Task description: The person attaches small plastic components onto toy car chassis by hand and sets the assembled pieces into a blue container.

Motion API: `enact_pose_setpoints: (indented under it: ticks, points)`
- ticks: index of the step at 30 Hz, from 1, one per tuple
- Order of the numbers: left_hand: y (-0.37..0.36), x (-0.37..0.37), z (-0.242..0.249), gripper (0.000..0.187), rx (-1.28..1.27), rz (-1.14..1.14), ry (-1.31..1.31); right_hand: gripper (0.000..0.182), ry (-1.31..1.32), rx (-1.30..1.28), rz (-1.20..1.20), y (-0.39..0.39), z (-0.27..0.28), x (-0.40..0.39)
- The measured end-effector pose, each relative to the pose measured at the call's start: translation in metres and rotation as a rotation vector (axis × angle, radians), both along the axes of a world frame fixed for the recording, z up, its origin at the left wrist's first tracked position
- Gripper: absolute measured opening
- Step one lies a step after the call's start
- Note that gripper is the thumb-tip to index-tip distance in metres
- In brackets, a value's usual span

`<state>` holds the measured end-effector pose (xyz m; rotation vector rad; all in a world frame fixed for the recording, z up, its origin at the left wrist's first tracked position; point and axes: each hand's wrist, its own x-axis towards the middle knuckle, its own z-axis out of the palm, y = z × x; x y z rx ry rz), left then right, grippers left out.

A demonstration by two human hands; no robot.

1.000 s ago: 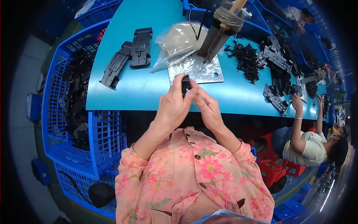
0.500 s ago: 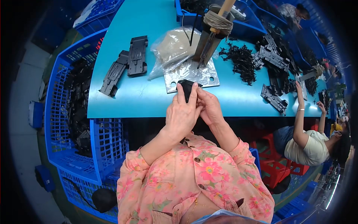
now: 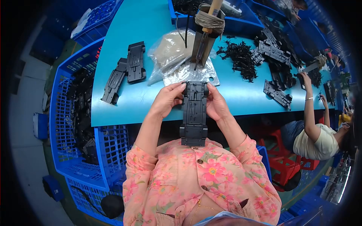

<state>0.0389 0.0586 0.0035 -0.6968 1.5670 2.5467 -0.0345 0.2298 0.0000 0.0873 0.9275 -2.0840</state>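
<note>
Between my hands is a black plastic toy car chassis (image 3: 194, 113), its long detailed face turned up toward me. My left hand (image 3: 167, 98) pinches its far end from the left side, and my right hand (image 3: 215, 103) grips the same end from the right. The near end reaches down in front of my shirt. Just beyond my hands lies a metal plate (image 3: 212, 71) with a hole at its corner. Over the plate stands an upright tool with a wooden handle (image 3: 215, 6) and a thin metal tip pointing down.
Two more chassis (image 3: 135, 62) lie at the left on the teal table (image 3: 158, 113). Small black parts (image 3: 243, 60) are heaped right of the plate, beside more chassis (image 3: 277, 94). A blue crate (image 3: 62, 124) stands left. At the right, a co-worker (image 3: 315, 139) handles parts.
The chassis has swung from end-on at the plate to lying lengthwise toward me. My hands have parted to its two sides, and the view has shifted slightly.
</note>
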Motion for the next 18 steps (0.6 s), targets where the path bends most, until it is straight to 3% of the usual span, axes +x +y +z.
enact_pose_setpoints:
  ticks: [7,18]
  points:
    - [0.001,-0.005,0.008,0.025,0.175,-0.089,0.043,0.034,0.031,-0.002,0.056,0.002,0.007,-0.012]
    - [-0.006,-0.015,0.000,0.024,0.166,-0.083,0.068,0.024,0.278,0.221,0.173,0.017,0.012,-0.038]
